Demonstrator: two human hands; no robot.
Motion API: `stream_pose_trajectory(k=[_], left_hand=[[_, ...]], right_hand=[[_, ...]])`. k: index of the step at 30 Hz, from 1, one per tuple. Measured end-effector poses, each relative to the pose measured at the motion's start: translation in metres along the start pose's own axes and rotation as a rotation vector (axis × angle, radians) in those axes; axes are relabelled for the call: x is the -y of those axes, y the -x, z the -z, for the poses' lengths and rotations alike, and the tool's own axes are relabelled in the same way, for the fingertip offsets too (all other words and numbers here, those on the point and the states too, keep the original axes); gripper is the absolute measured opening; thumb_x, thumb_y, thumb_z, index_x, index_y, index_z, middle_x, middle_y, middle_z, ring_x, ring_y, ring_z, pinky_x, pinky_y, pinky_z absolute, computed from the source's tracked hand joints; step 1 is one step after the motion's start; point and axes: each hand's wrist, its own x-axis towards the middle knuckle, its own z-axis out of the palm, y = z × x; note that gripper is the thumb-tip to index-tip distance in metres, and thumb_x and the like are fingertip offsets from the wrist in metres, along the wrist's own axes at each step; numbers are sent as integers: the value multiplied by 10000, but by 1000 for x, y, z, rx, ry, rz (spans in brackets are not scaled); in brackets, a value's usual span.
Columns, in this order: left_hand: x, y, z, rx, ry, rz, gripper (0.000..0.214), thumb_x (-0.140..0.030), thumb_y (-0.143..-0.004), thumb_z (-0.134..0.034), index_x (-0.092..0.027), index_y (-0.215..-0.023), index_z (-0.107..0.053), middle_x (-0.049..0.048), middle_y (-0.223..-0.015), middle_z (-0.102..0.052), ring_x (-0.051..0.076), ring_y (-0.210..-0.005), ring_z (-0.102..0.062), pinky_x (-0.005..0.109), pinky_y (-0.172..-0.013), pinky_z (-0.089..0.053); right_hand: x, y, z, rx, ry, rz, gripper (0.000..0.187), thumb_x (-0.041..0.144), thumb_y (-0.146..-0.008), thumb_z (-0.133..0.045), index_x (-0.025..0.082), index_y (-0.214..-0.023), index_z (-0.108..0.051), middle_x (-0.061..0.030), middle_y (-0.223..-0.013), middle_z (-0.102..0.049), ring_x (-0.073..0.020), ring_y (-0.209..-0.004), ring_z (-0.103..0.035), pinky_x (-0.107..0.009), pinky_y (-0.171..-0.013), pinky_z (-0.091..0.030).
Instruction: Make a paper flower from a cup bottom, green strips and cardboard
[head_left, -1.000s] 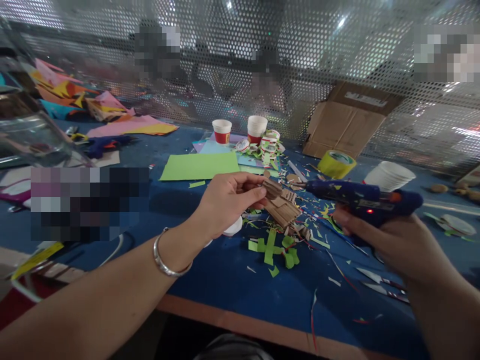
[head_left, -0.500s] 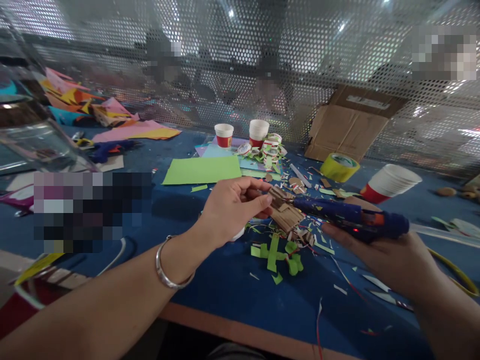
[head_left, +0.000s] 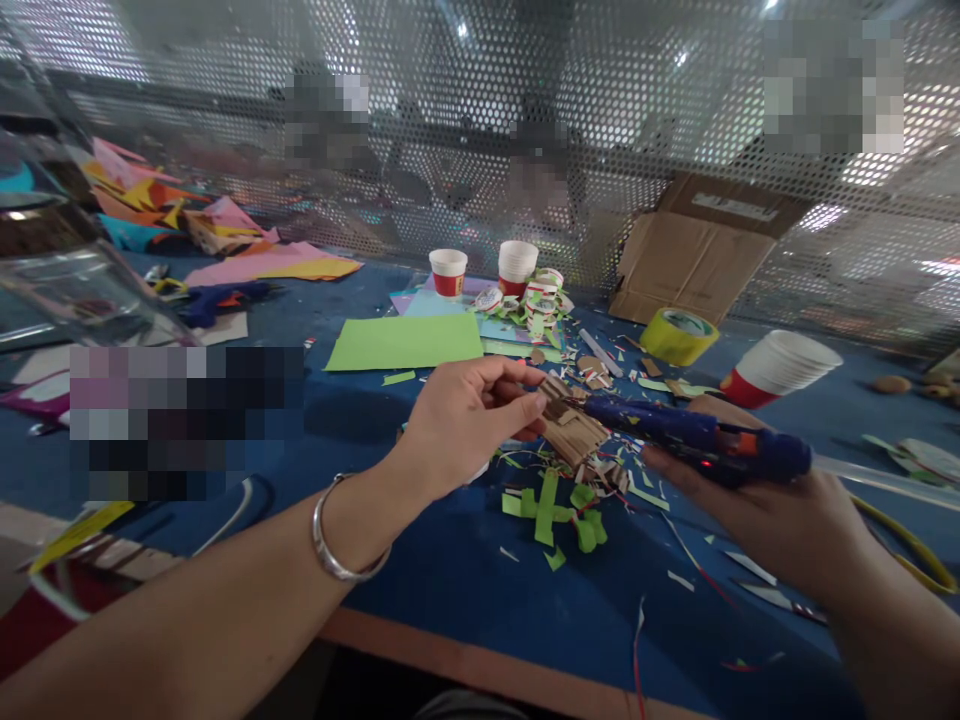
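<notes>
Between thumb and fingers, my left hand [head_left: 480,410] pinches a small piece of brown corrugated cardboard [head_left: 576,432] above the table. My right hand [head_left: 757,500] is wrapped round a dark blue hot glue gun [head_left: 690,435] with a small red light lit. Its nozzle points left and meets the cardboard, or nearly so; whether they touch I cannot tell. A clear glue stick [head_left: 885,480] juts from the gun's back end. Below the cardboard lie green paper strips [head_left: 547,505] and a heap of scraps.
Green paper [head_left: 405,342] lies behind my left hand. Paper cups [head_left: 448,273] stand at the back, and a stack of cups [head_left: 784,365] leans at right beside yellow tape [head_left: 679,336]. Scissors [head_left: 772,595] rest under my right wrist. A second glue gun [head_left: 225,300] lies far left.
The glue gun in my right hand has shifted very slightly left, and more of its glue stick shows. My left hand and the cardboard stay almost still.
</notes>
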Motion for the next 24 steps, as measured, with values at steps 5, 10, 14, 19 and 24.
stream_pose_trajectory(k=[5,10,14,19,24], left_hand=[[1,0,1,-8,-25,-7,243,-264,-810,-766,-144,-1016,-719,48,-811,-770,158,-721,-756,262,-705,-639],[1,0,2,-13,-68,-22,268,-288,-819,-757,-146,-1042,-714,53,-836,-777,157,-727,-756,263,-717,-639],[1,1,2,-11,-69,-34,269,-286,-821,-754,-141,-1044,-714,58,-846,-776,151,-732,-753,250,-716,-637],[3,2,1,-13,-39,-43,282,-288,-812,-762,-144,-1049,-717,61,-863,-777,157,-745,-752,283,-753,-646],[2,2,1,-16,-34,-48,253,-275,-810,-761,-151,-1026,-720,49,-824,-767,156,-737,-749,289,-755,-649]], right_hand=[[2,-2,2,64,-64,-23,76,362,-936,-641,306,-948,-590,14,-868,-631,-200,-791,-629,-318,-704,-521],[1,0,3,95,-121,-33,78,330,-927,-662,301,-942,-591,21,-884,-604,-184,-805,-595,-307,-743,-493],[1,1,3,88,-146,-56,118,299,-911,-686,286,-874,-575,30,-836,-580,-166,-749,-570,-293,-679,-473],[3,0,3,81,-148,-55,129,303,-905,-691,293,-877,-565,24,-820,-558,-174,-708,-546,-311,-635,-452],[2,0,2,79,-145,-42,134,283,-907,-689,291,-880,-558,24,-821,-553,-169,-700,-539,-309,-628,-449]])
